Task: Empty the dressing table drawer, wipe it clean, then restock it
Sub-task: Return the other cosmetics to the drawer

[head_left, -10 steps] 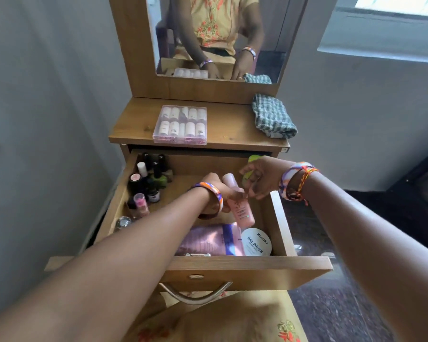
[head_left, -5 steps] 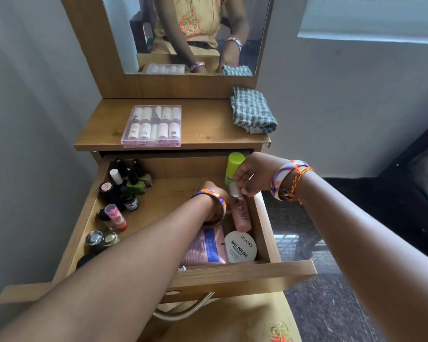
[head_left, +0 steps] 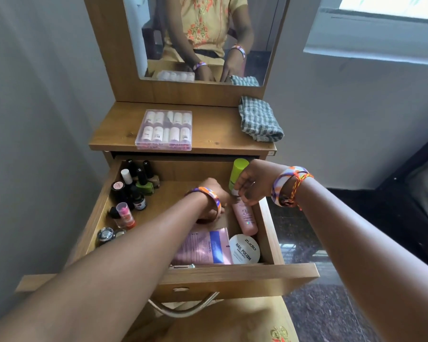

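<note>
The wooden drawer [head_left: 232,280] of the dressing table is pulled out. A pink bottle [head_left: 245,218] lies on the drawer floor along the right wall. My left hand [head_left: 214,206] curls at its cap end, fingers mostly hidden behind my wrist and bangle. A lime green bottle [head_left: 237,171] stands upright in the back right corner, and my right hand [head_left: 253,186] grips its lower end. Nail polish bottles [head_left: 136,188] cluster at the drawer's left. A pink pouch [head_left: 205,248] and a white round tub [head_left: 245,249] lie at the front.
On the tabletop [head_left: 116,134] sit a clear box of small bottles [head_left: 164,130] and a folded checked cloth [head_left: 260,119]. A mirror [head_left: 203,38] stands behind. A wall runs along the left; dark floor [head_left: 331,304] lies to the right.
The pink bottle has gone from held above the drawer to lying along its right wall. The green bottle now stands upright in the back right corner.
</note>
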`<action>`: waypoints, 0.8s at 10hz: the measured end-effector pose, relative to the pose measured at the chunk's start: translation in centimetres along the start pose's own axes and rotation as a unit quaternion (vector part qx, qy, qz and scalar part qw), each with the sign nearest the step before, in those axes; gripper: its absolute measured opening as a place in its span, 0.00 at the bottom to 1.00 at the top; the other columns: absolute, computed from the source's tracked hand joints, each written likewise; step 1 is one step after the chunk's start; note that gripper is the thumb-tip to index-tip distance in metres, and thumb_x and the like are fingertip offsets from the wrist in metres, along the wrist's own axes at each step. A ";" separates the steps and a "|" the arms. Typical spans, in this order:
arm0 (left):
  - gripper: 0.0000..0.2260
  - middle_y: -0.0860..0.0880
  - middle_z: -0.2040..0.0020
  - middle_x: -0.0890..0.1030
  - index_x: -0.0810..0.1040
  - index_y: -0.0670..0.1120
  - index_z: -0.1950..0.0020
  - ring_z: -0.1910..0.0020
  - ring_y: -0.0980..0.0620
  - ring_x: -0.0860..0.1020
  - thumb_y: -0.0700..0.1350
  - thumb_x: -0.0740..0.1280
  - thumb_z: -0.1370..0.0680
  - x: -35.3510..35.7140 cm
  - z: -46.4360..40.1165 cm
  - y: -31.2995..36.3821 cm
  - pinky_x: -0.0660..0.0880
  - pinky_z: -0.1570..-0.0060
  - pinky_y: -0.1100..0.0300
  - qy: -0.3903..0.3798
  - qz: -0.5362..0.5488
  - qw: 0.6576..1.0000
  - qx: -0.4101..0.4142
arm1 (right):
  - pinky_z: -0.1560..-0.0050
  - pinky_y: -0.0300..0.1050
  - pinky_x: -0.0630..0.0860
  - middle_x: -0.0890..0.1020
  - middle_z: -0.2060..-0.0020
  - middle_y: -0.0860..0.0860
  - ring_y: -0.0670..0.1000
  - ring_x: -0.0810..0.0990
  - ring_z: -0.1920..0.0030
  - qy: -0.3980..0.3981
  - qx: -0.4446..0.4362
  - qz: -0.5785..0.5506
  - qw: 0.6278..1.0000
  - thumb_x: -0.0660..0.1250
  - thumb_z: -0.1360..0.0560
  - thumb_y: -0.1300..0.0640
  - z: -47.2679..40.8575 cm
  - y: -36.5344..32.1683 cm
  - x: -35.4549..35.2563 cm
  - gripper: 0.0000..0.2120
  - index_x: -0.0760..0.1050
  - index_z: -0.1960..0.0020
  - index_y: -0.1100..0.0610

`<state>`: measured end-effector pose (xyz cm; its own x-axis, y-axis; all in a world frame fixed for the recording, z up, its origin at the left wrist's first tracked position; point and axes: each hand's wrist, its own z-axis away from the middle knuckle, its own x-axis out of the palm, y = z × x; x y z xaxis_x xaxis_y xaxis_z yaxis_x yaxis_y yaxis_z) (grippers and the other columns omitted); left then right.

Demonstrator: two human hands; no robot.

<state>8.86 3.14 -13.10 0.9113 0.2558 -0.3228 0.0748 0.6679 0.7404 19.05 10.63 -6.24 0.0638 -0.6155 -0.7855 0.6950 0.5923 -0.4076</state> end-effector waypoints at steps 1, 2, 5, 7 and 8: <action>0.07 0.47 0.68 0.72 0.73 0.42 0.61 0.72 0.54 0.69 0.42 0.68 0.25 -3.0 3.1 2.6 0.66 0.76 0.66 -0.018 -0.020 0.999 0.040 | 0.55 0.45 0.82 0.82 0.58 0.56 0.56 0.85 0.56 -0.007 -0.002 -0.037 0.999 0.66 0.28 0.66 0.1 -2.1 -1.5 0.08 0.80 0.52 0.57; 0.07 0.45 0.64 0.76 0.75 0.41 0.60 0.69 0.51 0.73 0.42 0.68 0.24 -7.1 4.8 4.8 0.72 0.70 0.62 0.051 -0.021 0.994 0.098 | 0.51 0.49 0.80 0.80 0.62 0.55 0.52 0.81 0.66 0.037 -0.023 -0.048 0.998 0.65 0.26 0.65 -0.4 -4.9 -3.1 0.08 0.79 0.48 0.63; 0.17 0.37 0.38 0.76 0.75 0.36 0.40 0.38 0.38 0.74 0.47 0.64 0.22 -16.3 4.7 4.7 0.72 0.45 0.53 0.353 -0.175 0.914 0.096 | 0.41 0.52 0.76 0.82 0.48 0.60 0.60 0.81 0.47 0.166 0.019 -0.181 0.969 0.68 0.27 0.57 -5.2 -9.9 -3.4 0.17 0.77 0.42 0.65; 0.16 0.36 0.41 0.78 0.76 0.34 0.42 0.42 0.38 0.76 0.46 0.61 0.21 -15.7 4.1 3.7 0.72 0.48 0.54 0.324 -0.188 0.921 0.101 | 0.41 0.59 0.77 0.78 0.56 0.59 0.56 0.77 0.55 0.160 0.044 -0.292 0.942 0.70 0.29 0.58 -8.2 -10.4 -2.1 0.18 0.75 0.43 0.67; 0.14 0.37 0.43 0.79 0.77 0.34 0.45 0.43 0.39 0.77 0.44 0.61 0.21 -15.0 4.9 3.8 0.71 0.53 0.55 0.328 -0.175 0.923 0.098 | 0.42 0.55 0.77 0.78 0.58 0.59 0.57 0.78 0.55 0.158 0.060 -0.305 0.937 0.70 0.30 0.61 -7.8 -10.2 -1.9 0.05 0.76 0.58 0.62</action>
<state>-2.57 -1.57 -2.55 0.3802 0.4604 -0.8022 0.4484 0.6668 0.5952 6.23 9.80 -4.25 -0.5738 -0.6250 -0.5293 0.6095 0.1059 -0.7857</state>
